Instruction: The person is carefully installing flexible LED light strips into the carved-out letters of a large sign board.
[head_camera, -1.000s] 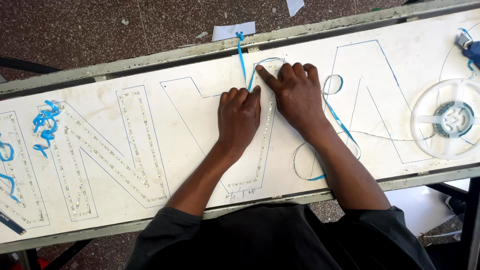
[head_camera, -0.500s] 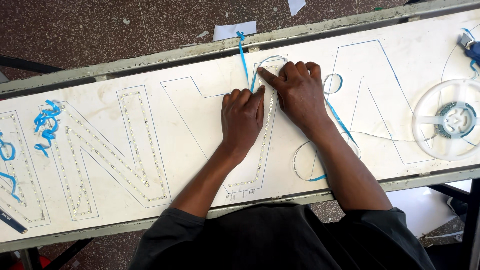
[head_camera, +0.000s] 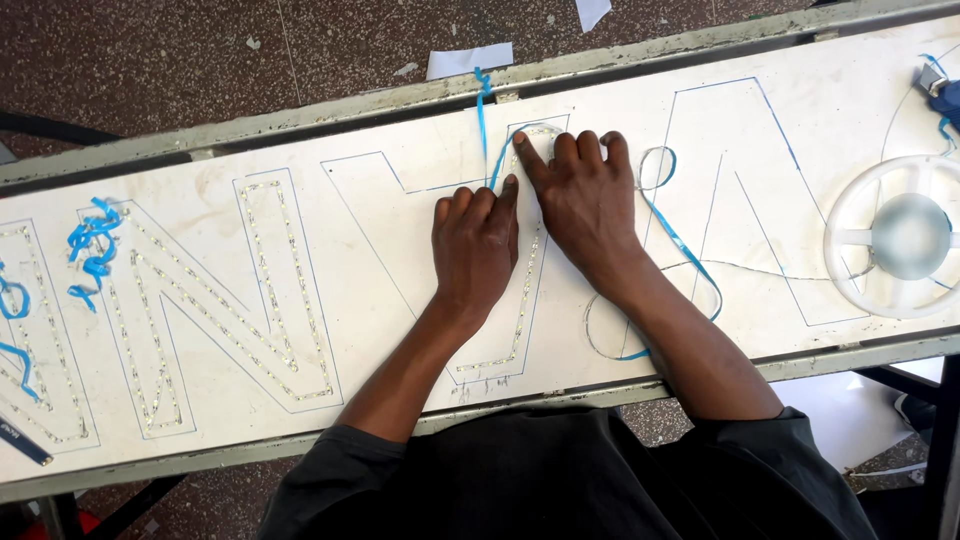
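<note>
Barely anything had shifted since the earlier frames: both hands stayed pressed on the same letter outline. On the long white sign board (head_camera: 380, 190), mid-length near its far edge, my right hand (head_camera: 585, 205) lay flat, index fingertip pinning the LED strip (head_camera: 527, 290); it gripped nothing. My left hand (head_camera: 475, 245) lay flat just beside it, fingers extended, also pressing. Blue backing tape (head_camera: 482, 115) trailed over the far edge. I judged the strip-seating step underway; next called for pressing on round the outline. White reel (head_camera: 895, 235) sat toward the right end.

Both hands lie palm down, side by side, left (head_camera: 475, 245) fingers together, right (head_camera: 580, 200) forefinger stretched out.
</note>
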